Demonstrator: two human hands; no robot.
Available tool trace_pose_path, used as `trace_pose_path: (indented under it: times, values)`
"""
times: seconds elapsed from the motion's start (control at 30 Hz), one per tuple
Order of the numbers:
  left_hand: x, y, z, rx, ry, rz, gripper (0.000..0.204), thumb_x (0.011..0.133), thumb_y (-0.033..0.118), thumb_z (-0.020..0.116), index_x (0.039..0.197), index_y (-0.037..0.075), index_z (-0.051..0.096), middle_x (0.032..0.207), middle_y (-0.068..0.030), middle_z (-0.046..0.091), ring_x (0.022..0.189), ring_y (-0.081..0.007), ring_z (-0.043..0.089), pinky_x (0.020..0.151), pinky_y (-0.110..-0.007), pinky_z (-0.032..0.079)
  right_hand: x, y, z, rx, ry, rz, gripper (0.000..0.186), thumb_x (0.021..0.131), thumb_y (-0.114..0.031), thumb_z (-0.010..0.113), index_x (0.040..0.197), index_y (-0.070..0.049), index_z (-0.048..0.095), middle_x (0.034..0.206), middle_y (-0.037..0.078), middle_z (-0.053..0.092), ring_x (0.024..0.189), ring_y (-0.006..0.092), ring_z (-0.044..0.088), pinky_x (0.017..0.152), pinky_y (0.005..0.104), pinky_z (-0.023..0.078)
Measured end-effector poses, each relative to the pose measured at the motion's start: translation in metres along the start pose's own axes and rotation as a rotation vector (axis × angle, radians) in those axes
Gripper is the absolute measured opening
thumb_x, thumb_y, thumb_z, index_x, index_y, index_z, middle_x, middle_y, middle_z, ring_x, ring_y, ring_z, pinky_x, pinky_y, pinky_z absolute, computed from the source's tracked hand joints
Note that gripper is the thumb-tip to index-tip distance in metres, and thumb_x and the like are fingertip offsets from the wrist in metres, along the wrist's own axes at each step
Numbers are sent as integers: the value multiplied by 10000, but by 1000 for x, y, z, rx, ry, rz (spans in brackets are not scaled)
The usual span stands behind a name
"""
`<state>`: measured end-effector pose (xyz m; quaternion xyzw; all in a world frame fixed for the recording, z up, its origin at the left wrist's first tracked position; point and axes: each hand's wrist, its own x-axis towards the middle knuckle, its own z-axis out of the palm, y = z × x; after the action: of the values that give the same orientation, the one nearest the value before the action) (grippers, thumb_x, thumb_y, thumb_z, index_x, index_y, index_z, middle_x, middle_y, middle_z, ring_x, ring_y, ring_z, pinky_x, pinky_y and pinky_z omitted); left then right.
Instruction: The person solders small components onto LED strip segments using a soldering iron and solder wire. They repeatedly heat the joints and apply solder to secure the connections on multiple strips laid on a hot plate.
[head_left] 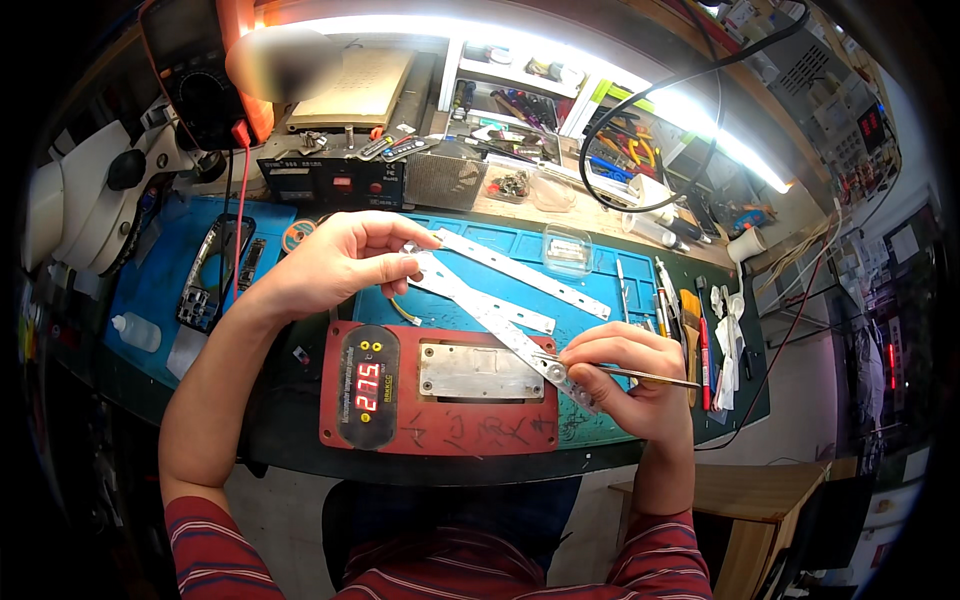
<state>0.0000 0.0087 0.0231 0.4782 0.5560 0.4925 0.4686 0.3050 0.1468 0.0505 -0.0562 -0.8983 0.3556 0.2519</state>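
Note:
A white LED strip (pixel 491 320) slants between my hands. My left hand (pixel 355 260) pinches its upper end. My right hand (pixel 630 380) holds metal tweezers (pixel 650 376) against the strip's lower end, beside a clear round lens (pixel 556 371). Below the strip is a red heating plate (pixel 480 430) with a silver metal block (pixel 465 372) and a lit red display (pixel 367 386). Two more white strips lie on the blue silicone mat (pixel 430 310): one farther back (pixel 530 276), another (pixel 530 318) partly under the held strip. A small clear plastic box (pixel 566 252) sits behind them.
A microscope (pixel 80 200) and orange multimeter (pixel 195 75) stand left, near a phone frame (pixel 210 275) and dropper bottle (pixel 137 332). A black power unit (pixel 330 182) sits behind. Brushes and pens (pixel 703 350) lie right. A black cable (pixel 592 150) hangs over the bench.

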Motion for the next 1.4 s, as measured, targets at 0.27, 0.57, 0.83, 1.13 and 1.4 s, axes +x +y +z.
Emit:
trace_pose_path:
  times: [0.27,0.57,0.83,1.13,1.4]
  values:
    - [1,-3,-2,14,-10,6,271,956,85,642,1211,-9,635,908,-38,678,789,-74,627,723,-226,528,0,1,0,1,3,1,95,842,-29,727,935,-13,724,874,108,721,783,211,706,658,291,555]
    - [1,-3,-2,6,-13,7,239,955,81,642,1174,-14,642,896,-40,678,783,-76,628,714,-228,524,0,0,0,-9,2,3,98,837,-27,730,934,-11,726,876,107,721,789,210,707,658,290,556]
    - [-1,-1,-2,-1,0,-2,220,952,85,642,1145,-21,640,867,-50,671,766,-84,632,704,-227,524,0,3,-2,6,148,-53,82,851,-24,721,926,8,727,886,112,722,793,199,703,683,287,549]
    - [-7,10,-2,-218,54,9,244,968,103,628,1179,-17,604,959,-87,693,845,-107,672,777,-240,557,-15,32,-39,5,540,322,98,915,-54,673,952,31,705,842,99,681,770,135,660,692,255,512]
    - [-9,9,-4,-191,124,81,235,977,105,615,1189,7,582,1000,-57,656,866,-96,650,770,-233,538,-49,54,-13,-154,242,321,135,903,-144,689,952,-23,723,828,71,715,734,138,662,635,272,494]
